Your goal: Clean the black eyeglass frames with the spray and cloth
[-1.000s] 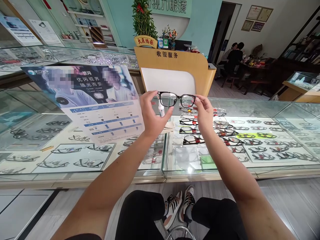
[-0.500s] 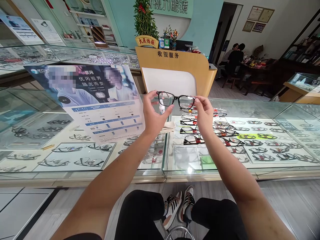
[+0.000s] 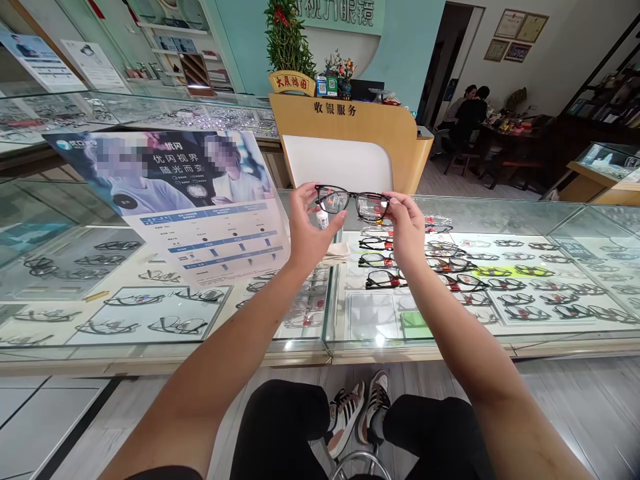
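Observation:
A pair of black-framed glasses (image 3: 353, 195) is held up above the glass counter, its lenses spread between both hands. My left hand (image 3: 311, 230) grips the left end of the frame, with the thumb low near the left lens. At the right end, my right hand (image 3: 407, 227) pinches the frame between thumb and fingers. Behind the left lens a small white bottle (image 3: 323, 219) stands on the counter, partly hidden. A beige cloth (image 3: 337, 251) lies just right of my left hand.
A printed poster (image 3: 200, 220) stands on the counter at left. The glass display case (image 3: 327, 313) holds rows of glasses. Beyond it are a wooden cashier desk (image 3: 410, 150) with a plant (image 3: 287, 43), and two people (image 3: 470, 110) seated at a table.
The glasses have tilted slightly between my hands, and the lenses look taller. Both hands still hold the frame in nearly the same place.

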The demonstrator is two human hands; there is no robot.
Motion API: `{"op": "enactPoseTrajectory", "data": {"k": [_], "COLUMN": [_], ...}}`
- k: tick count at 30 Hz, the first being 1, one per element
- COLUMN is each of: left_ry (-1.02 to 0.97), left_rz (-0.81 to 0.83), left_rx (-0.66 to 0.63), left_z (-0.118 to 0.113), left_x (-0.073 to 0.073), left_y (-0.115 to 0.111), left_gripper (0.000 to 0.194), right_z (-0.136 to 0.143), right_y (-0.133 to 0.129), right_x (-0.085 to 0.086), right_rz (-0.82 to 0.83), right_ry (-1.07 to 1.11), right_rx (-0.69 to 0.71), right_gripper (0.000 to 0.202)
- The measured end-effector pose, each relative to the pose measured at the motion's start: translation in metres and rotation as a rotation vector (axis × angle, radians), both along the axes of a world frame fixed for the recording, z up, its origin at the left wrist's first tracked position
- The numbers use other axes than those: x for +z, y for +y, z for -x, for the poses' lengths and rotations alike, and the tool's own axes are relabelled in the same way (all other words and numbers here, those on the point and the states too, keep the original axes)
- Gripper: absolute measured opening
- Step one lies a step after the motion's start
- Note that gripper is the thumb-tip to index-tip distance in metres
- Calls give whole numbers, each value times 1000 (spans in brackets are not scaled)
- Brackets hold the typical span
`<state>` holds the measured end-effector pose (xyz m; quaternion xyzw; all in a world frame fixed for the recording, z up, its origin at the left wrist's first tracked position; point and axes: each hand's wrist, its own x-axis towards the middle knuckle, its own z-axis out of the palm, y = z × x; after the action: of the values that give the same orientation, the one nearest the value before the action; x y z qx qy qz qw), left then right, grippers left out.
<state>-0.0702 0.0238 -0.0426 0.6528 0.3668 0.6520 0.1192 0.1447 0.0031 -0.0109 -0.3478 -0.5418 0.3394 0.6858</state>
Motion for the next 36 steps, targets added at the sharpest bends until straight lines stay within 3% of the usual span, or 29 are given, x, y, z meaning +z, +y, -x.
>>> {"op": "enactPoseTrajectory", "data": {"k": [4, 10, 13, 18, 24, 29, 36], "left_ry": [-10, -27, 46, 164, 202, 224, 173], "left_rz": [2, -25, -62, -109, -87, -66, -27], "left_rx": [-54, -38, -26, -18, -11, -55, -211], "left_z": [-3, 2, 4, 0, -1, 1, -2], "left_x": [-1, 6, 12, 16, 18, 21, 27], "left_y": [0, 1, -6, -16, -18, -20, -20], "left_gripper": [85, 86, 83, 82, 84, 82, 76], "right_z": [0, -2, -2, 1, 0, -5, -4], "right_y": [2, -2, -10, -20, -14, -7, -1], "right_x": [-3, 0, 7, 10, 4, 3, 4], "right_rz": [5, 38, -38, -222, -218, -126, 105], "right_ry": [0, -71, -148, -462, -514, -477, -255], "right_rx": [16, 12, -8, -104, -94, -8, 312], "right_gripper": [32, 31, 25, 12, 12, 14, 21]}}
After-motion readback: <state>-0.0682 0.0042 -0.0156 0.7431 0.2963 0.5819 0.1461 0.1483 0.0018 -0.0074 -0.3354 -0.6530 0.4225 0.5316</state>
